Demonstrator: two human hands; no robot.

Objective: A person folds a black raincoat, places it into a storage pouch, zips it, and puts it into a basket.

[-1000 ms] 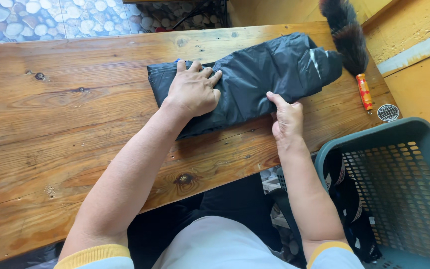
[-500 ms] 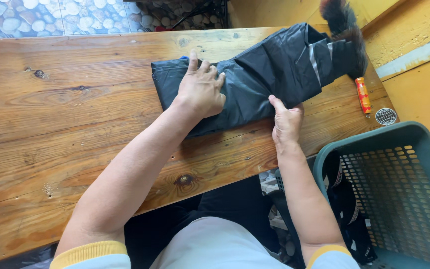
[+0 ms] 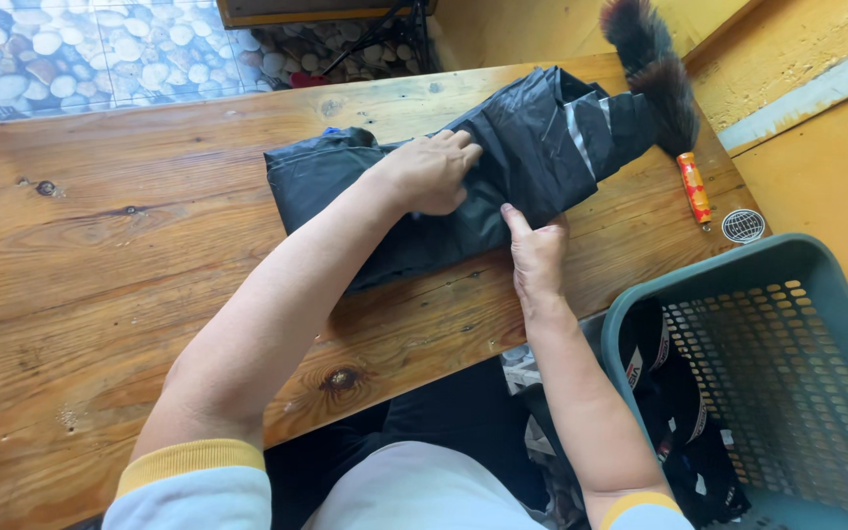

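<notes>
Folded black shiny garment [image 3: 503, 167] lying on the brown wooden plank table [image 3: 100, 265].

Left hand [image 3: 431, 172] presses flat on its middle; right hand [image 3: 537, 250] pinches its near edge. Beyond it lies a dark feather duster [image 3: 662, 74]; a teal plastic basket [image 3: 787, 393] stands nearer, right.

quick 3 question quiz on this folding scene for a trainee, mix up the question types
1. True or false: the left hand lies flat on the black garment.
2. Where does the feather duster lie? A) inside the basket B) at the table's far right corner C) on the floor
3. Fill in: the green basket stands to the person's ____.

Key: 1 true. 2 B. 3 right, below the wooden table edge; the right hand holds the garment's near edge.
</notes>
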